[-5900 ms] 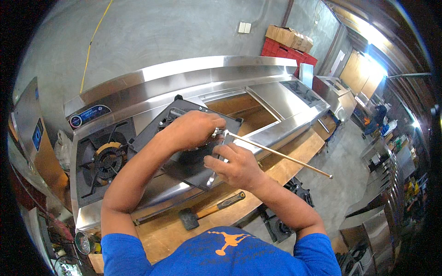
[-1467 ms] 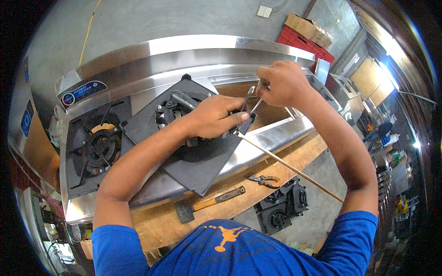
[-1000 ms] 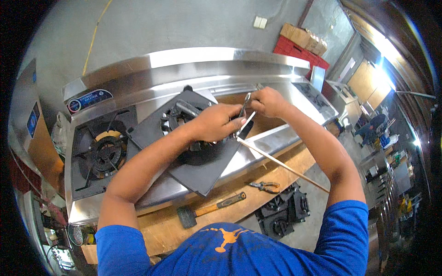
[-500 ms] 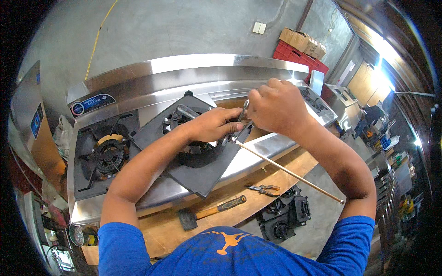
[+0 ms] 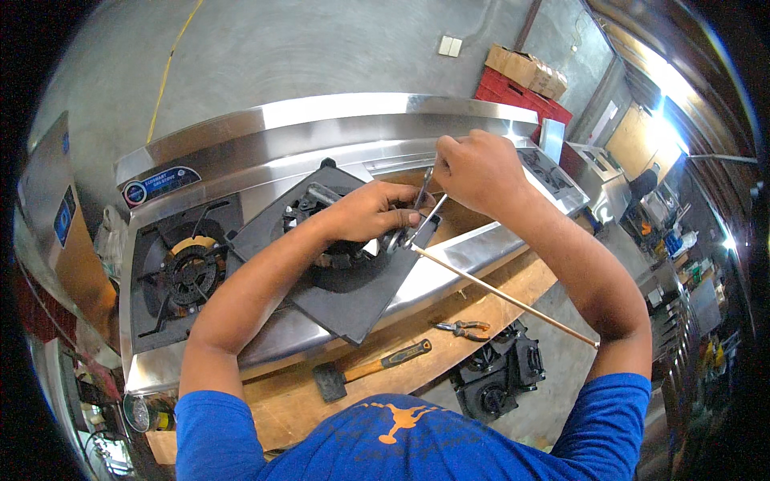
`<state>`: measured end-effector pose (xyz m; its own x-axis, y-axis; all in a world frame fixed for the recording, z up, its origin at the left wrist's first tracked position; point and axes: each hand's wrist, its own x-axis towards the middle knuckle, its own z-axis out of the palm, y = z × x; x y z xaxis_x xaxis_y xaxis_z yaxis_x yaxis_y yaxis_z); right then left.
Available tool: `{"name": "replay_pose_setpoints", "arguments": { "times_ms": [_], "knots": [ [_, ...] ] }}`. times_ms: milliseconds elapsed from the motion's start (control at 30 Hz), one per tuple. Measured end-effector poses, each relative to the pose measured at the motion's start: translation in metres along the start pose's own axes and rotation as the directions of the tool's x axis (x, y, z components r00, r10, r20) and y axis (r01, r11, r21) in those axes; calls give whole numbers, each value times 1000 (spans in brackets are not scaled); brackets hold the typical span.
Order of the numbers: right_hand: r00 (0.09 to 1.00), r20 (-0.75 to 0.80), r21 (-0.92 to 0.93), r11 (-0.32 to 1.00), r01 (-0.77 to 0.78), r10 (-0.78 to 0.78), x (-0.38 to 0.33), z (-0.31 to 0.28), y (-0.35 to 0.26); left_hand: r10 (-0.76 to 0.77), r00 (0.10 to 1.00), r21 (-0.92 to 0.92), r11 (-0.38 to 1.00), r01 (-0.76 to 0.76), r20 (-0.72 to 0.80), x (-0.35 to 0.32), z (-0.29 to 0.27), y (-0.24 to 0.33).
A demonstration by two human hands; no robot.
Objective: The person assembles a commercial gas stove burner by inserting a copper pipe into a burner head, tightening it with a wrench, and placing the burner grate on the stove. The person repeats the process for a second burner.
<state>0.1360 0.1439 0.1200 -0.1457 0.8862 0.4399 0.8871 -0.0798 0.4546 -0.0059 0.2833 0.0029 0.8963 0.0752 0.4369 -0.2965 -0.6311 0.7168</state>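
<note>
Burner plate (image 5: 343,298), wrench (image 5: 426,181) in left hand (image 5: 375,213)

Rod (image 5: 505,297), seemingly smooth, glossy metal

Wears blue short-sleeved T-shirt (image 5: 317,449), printed at front with orange leaping figure (image 5: 399,418) and faint, darker, illegible lettering (image 5: 409,446). Plain blue sleeves (image 5: 212,425), hemmed above elbows (image 5: 215,346); bare hands (image 5: 373,213).
</note>
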Motion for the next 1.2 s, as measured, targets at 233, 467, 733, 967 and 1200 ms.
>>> {"name": "replay_pose_setpoints", "arguments": {
  "times_ms": [233,467,733,967,1200],
  "knots": [
    [991,-91,19,995,98,-96,-3,-2,-2,89,968,-45,994,-102,-237,6,21,3],
    [994,-75,27,996,81,-79,-5,-16,-13,90,933,-144,978,-148,-349,31,36,8],
    [997,20,-75,995,72,-71,-2,-13,-11,143,900,-41,984,-176,-412,33,37,4],
    [961,64,-105,955,276,-270,9,-18,-2,171,896,-30,979,-200,-409,37,37,3],
    [942,275,-11,979,202,-191,24,-17,1,109,898,-84,984,-159,-427,39,36,6]
  ]
}}
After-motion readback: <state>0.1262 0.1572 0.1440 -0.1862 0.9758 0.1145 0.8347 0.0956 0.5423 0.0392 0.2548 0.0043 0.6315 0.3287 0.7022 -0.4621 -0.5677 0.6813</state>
